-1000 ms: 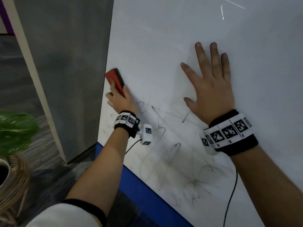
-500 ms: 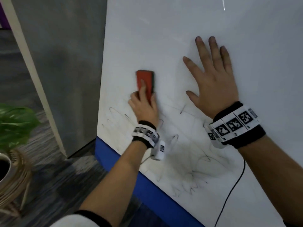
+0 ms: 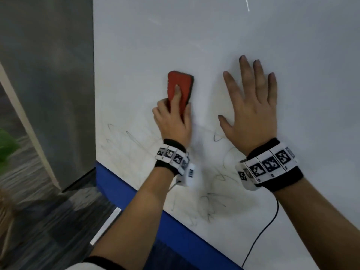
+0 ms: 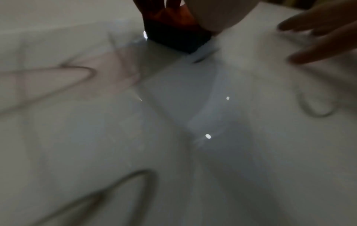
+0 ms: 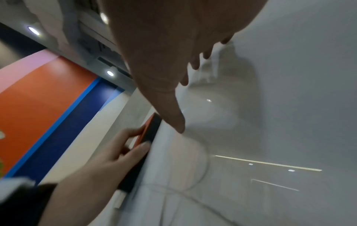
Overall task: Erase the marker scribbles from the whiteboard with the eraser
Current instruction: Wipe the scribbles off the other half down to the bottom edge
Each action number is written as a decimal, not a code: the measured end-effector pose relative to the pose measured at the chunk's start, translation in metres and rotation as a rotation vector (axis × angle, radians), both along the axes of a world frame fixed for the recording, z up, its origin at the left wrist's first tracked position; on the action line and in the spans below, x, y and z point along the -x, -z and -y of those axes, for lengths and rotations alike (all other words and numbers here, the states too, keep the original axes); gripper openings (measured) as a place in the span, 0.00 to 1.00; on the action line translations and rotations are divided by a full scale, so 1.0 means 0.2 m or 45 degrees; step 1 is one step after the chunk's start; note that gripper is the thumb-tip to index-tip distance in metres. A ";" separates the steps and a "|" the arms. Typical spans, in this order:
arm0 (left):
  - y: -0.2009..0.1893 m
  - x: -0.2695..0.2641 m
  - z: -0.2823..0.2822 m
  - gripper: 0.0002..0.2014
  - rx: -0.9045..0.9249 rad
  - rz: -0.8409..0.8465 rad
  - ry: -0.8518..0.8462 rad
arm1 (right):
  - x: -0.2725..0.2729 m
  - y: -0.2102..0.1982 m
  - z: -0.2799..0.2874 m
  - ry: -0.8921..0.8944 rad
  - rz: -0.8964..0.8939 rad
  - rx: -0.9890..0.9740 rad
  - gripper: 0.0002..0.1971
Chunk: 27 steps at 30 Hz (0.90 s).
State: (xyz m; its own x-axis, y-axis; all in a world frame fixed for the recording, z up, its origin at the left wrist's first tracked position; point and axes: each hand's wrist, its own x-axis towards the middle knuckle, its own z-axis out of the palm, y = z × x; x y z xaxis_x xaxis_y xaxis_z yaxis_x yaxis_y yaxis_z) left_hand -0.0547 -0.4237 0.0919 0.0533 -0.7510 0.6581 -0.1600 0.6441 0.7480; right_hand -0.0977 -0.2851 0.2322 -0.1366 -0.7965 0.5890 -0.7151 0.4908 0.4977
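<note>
A red eraser (image 3: 180, 88) with a dark felt side lies flat against the whiteboard (image 3: 214, 36). My left hand (image 3: 172, 117) grips it by its edges, forefinger laid along its red back. Black marker scribbles (image 3: 210, 207) cover the board's lower part, below and to the left of that hand. My right hand (image 3: 251, 106) presses flat on the board to the right of the eraser, fingers spread. The left wrist view shows the eraser's dark underside (image 4: 173, 36) on the board and blurred scribble loops (image 4: 58, 81). In the right wrist view, the eraser (image 5: 148, 131) is seen edge-on, held by the left hand (image 5: 115, 152).
A blue strip (image 3: 175, 230) runs along the board's lower edge. A grey wall panel (image 3: 48, 84) stands left of the board, with carpet floor (image 3: 48, 221) below. A green plant (image 3: 7, 147) shows at the far left. A black cable (image 3: 261, 230) hangs from my right wrist.
My left hand slid the eraser from the board's left edge rightward toward the right hand, and strokes near it have faded. The right hand stayed flat on the board.
</note>
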 end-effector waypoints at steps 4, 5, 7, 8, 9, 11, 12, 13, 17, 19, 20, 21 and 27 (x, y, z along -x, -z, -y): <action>0.30 -0.08 0.28 0.26 -0.417 0.052 -0.129 | 0.05 -0.04 -0.17 0.139 0.026 0.046 0.49; 0.37 -0.11 0.33 0.27 -0.600 0.045 -0.146 | 0.06 -0.04 -0.22 0.156 0.033 0.050 0.49; 0.44 -0.16 0.35 0.29 -0.867 0.057 -0.116 | 0.08 -0.02 -0.29 0.179 0.045 0.044 0.49; 0.43 -0.17 0.31 0.29 -0.898 0.058 -0.072 | 0.09 -0.01 -0.32 0.181 0.052 0.043 0.49; 0.39 -0.17 0.24 0.29 -0.836 0.056 -0.023 | 0.09 0.01 -0.33 0.174 0.058 0.044 0.49; 0.25 -0.12 -0.02 0.28 -0.487 0.077 0.110 | 0.08 0.02 -0.34 0.151 0.066 0.044 0.48; 0.17 -0.09 -0.17 0.26 -0.244 0.112 0.169 | 0.08 0.03 -0.35 0.133 0.068 0.047 0.47; 0.10 -0.05 -0.33 0.24 -0.004 0.168 0.208 | 0.08 0.04 -0.35 0.110 0.068 0.059 0.45; 0.03 0.02 -0.52 0.22 0.355 0.195 0.259 | 0.09 0.06 -0.41 0.048 0.024 0.145 0.33; 0.11 0.00 -0.35 0.23 0.233 0.166 0.152 | 0.12 0.06 -0.47 0.058 0.027 0.162 0.31; 0.18 -0.03 -0.22 0.25 0.040 0.164 0.091 | 0.14 0.06 -0.50 0.069 0.020 0.157 0.31; 0.28 -0.06 -0.08 0.26 -0.230 0.158 0.033 | 0.16 0.07 -0.54 0.078 0.011 0.149 0.30; 0.58 -0.19 0.16 0.28 -1.184 -0.010 0.003 | 0.21 0.12 -0.58 0.065 0.023 0.206 0.37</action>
State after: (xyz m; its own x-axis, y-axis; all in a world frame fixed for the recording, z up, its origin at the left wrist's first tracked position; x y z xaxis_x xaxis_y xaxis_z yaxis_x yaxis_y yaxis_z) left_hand -0.0162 -0.4551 -0.0237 0.0528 -0.9765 -0.2091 -0.1520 -0.2149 0.9647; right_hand -0.1390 -0.1691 0.2080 -0.1861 -0.6832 0.7061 -0.6953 0.5993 0.3967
